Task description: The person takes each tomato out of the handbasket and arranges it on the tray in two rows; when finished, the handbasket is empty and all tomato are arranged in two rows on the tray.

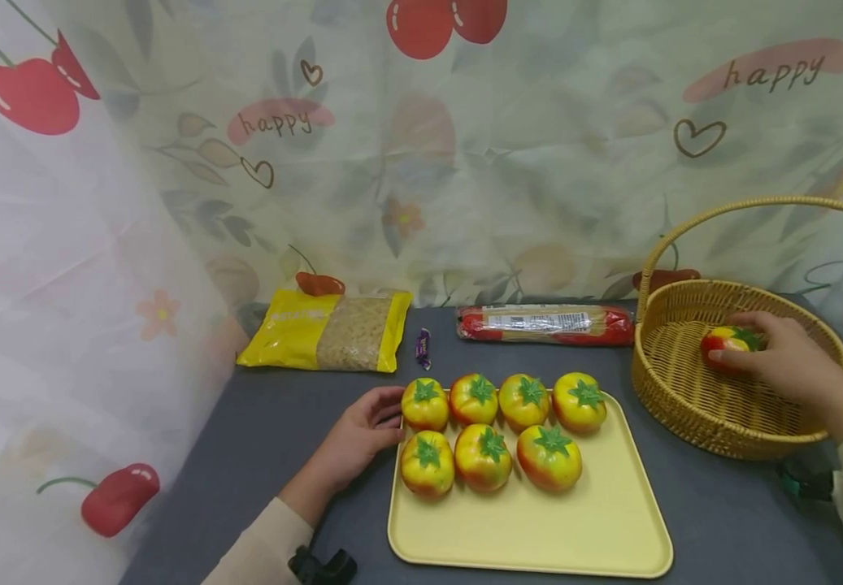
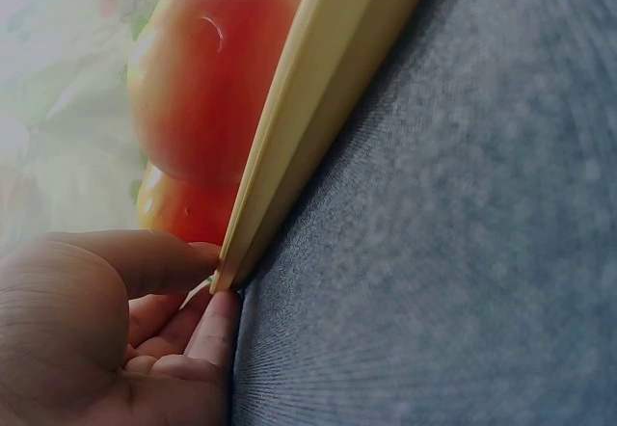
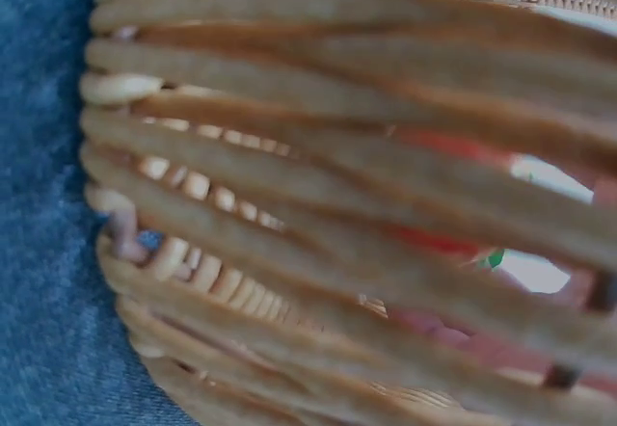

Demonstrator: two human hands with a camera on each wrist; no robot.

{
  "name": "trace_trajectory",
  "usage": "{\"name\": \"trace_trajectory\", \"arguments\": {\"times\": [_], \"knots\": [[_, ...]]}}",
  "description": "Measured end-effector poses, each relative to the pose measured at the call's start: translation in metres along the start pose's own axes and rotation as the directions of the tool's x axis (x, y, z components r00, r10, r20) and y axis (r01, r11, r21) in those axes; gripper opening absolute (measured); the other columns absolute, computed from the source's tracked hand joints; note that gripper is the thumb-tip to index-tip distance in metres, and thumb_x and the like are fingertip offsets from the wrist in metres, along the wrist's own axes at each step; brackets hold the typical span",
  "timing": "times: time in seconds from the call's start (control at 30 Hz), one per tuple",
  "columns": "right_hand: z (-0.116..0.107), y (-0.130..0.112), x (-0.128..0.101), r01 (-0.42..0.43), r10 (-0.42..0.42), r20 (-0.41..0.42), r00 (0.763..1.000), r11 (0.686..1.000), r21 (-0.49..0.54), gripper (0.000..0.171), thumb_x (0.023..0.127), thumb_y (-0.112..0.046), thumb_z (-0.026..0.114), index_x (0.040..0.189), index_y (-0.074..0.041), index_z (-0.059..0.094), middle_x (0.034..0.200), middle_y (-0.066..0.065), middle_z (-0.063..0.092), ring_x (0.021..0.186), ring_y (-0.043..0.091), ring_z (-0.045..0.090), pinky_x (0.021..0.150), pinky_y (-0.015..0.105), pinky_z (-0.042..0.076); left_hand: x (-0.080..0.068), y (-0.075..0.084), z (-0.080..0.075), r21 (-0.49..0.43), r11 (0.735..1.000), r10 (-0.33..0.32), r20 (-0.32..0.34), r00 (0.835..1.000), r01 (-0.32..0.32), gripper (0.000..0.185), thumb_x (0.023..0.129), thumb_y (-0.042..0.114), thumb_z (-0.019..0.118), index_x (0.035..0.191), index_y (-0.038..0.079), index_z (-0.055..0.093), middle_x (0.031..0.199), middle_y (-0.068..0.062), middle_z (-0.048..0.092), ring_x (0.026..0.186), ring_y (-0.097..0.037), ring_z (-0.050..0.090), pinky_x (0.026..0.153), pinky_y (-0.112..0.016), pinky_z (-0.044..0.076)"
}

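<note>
My right hand (image 1: 787,357) reaches into a wicker basket (image 1: 684,406) and grips a red and yellow tomato (image 1: 730,345) with a green leafy top. In the right wrist view, the woven wall (image 3: 289,175) hides most of that hand and the tomato. At the left edge of a pale yellow tray (image 1: 538,528), my left hand (image 1: 358,435) pinches the rim, thumb above and fingers below, as the left wrist view shows at the tray corner (image 2: 251,224). Several similar tomatoes (image 1: 483,457) sit on the tray in two rows, leaf side up.
Along the back of the grey tabletop (image 1: 267,431) lie a yellow bag of pasta-like pieces (image 1: 348,333), a small purple wrapped candy (image 1: 423,348) and a long red-ended packet (image 1: 545,323). The basket's tall handle (image 1: 758,201) arches over its opening. A printed curtain (image 1: 494,154) stands behind.
</note>
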State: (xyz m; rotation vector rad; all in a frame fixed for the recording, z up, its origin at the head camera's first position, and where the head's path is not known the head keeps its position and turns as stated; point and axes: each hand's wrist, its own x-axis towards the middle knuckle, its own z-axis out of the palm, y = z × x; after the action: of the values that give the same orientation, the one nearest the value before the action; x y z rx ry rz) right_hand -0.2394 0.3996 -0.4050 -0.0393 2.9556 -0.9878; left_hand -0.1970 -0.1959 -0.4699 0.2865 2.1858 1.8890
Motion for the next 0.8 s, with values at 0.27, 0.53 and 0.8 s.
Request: {"name": "trace_trajectory", "arguments": {"times": [0.27,0.53,0.8], "knots": [[0.0004,-0.0002,0.0003,-0.02,0.02,0.067,0.998,1.0,-0.001,0.098,0.105,-0.044,0.074,0.157,0.021,0.023,0.151,0.055,0.022,0.135,0.072,0.027,0.104,0.082,0.033,0.0006,-0.0009,-0.0001,0.005,1.0,0.008,0.001,1.0,-0.008,0.061,0.098,-0.007,0.07,0.156,-0.001,0.05,0.158,-0.02,0.052,0.147,-0.037,0.05,0.117,-0.045,0.046],[0.0003,0.0021,0.0015,-0.025,0.023,0.09,0.996,0.999,0.02,0.105,0.101,-0.046,0.078,0.158,0.021,0.021,0.149,0.054,0.025,0.131,0.067,0.036,0.101,0.078,0.039,0.0018,-0.0005,0.0004,0.013,1.0,-0.005,0.0,1.0,0.005,0.062,0.098,-0.007,0.07,0.156,0.001,0.051,0.158,-0.017,0.053,0.147,-0.034,0.051,0.116,-0.044,0.046],[0.0003,-0.0052,-0.0005,-0.003,0.002,0.068,0.998,1.0,0.024,0.103,0.103,-0.046,0.077,0.16,0.02,0.022,0.152,0.051,0.028,0.129,0.066,0.039,0.1,0.077,0.041,0.0014,-0.0009,-0.0003,0.013,1.0,-0.008,-0.006,1.0,0.008,0.061,0.097,-0.008,0.07,0.155,0.001,0.052,0.157,-0.016,0.053,0.147,-0.035,0.051,0.116,-0.045,0.046]]}}
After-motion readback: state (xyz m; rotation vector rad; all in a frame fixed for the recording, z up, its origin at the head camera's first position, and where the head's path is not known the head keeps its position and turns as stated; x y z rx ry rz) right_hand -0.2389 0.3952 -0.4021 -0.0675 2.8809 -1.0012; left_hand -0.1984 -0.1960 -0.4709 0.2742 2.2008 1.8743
